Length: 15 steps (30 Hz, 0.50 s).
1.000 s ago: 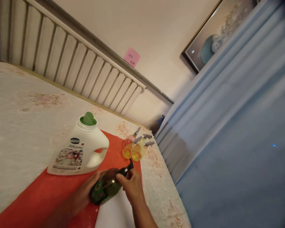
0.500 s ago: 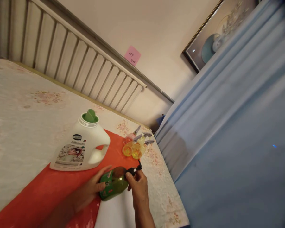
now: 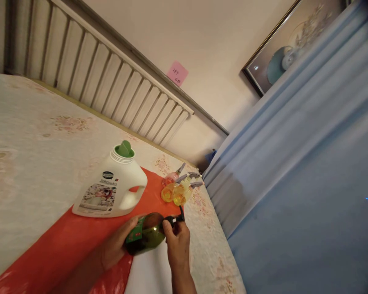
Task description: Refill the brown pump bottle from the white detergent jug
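A dark green pump bottle [image 3: 149,233] lies tilted on its side between my hands, its black pump head [image 3: 175,219] pointing right. My left hand [image 3: 118,245] is wrapped around the base end, with most of its fingers hidden behind the bottle. Thumb and fingers of my right hand [image 3: 177,241] pinch the collar of the pump. Just beyond the bottle stands a large white jug [image 3: 125,183] with a flower label, its neck open and a green piece [image 3: 124,148] sitting in it.
Several small yellow and pink spray bottles [image 3: 179,192] with grey triggers stand behind my right hand. A red sheet [image 3: 58,249] lies over the floral tablecloth [image 3: 27,163]. A radiator [image 3: 95,73] lines the wall; a blue curtain [image 3: 288,196] hangs at the right.
The bottle has rolled a little, so its green label shows less. My left hand has shifted around its base. My right hand stays at the pump collar. The view has shifted slightly.
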Each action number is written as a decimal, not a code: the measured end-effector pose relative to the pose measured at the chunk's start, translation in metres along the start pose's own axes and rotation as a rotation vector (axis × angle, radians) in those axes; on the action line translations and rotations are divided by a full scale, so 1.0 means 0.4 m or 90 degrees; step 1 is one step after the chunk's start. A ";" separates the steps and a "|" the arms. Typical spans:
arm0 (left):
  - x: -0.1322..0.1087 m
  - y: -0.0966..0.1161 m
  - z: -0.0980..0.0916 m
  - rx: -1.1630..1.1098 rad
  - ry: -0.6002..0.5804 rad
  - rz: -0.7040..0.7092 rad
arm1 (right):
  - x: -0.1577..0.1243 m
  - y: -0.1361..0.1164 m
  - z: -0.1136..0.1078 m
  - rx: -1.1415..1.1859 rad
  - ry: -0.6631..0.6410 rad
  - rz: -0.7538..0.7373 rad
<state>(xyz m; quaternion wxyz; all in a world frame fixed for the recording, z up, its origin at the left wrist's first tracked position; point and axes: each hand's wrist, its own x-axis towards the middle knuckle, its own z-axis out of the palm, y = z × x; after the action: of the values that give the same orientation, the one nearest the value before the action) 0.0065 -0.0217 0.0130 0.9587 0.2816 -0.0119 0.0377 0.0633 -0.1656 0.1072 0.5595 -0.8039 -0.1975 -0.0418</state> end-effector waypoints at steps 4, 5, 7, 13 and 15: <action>-0.010 0.002 0.004 0.007 0.014 -0.094 | 0.003 0.007 -0.006 0.046 -0.030 0.004; -0.013 0.003 0.003 0.017 -0.002 -0.100 | 0.008 0.014 -0.010 0.058 -0.024 0.007; -0.021 0.005 0.002 0.034 -0.051 -0.071 | 0.018 0.031 -0.018 0.074 0.000 0.009; -0.034 0.021 0.007 0.122 -0.139 -0.032 | 0.032 0.045 -0.045 0.114 0.041 0.034; -0.033 0.021 0.008 0.134 -0.121 -0.048 | 0.031 0.038 -0.049 0.138 0.046 0.047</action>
<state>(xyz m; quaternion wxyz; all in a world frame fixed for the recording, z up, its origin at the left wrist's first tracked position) -0.0072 -0.0173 0.0195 0.9193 0.3829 -0.0882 -0.0241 0.0831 -0.1848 0.1047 0.6508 -0.7435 -0.1510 -0.0285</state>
